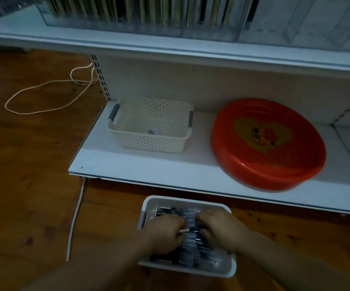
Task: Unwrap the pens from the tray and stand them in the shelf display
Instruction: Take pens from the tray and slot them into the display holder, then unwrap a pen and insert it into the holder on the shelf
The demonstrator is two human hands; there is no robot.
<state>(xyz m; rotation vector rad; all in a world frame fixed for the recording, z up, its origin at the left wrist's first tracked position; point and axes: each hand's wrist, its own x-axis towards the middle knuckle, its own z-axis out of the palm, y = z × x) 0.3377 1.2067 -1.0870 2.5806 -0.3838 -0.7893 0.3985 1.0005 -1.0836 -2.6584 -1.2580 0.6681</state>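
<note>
The white tray [228, 267] sits on the wooden floor [29, 185], just in front of the lower shelf [149, 164], whose front edge runs across right behind the tray's far rim. To the tray's left the floor lies bare as far as a white cable [74, 223] that runs from the shelf's corner toward me. A thin loop of cord [43, 85] lies farther off on the floor, well apart from my hands.

On the lower shelf a cream perforated basket [149, 127] stands to the left with something small in its bottom that I cannot make out. A round red dish [268, 143] with a gold heart design lies to the right, its near rim close to the shelf's front edge. Bare white shelf lies between the two. Above, the upper shelf [170, 47] juts out over the lower one, and on it stands a clear display case [140, 26] holding a row of upright dark and yellowish sticks, blurred.

The pens [191, 225] fill the tray in a dark, shiny heap, lying mostly crosswise; the wrapping glints but details are blurred. My left hand [165, 234] is down in the heap, fingers curled, pinching a small pale end of one piece. My right hand [220, 227] rests on the heap just beside it, fingers curled down among the pens; whether it truly grips one I cannot tell.
</note>
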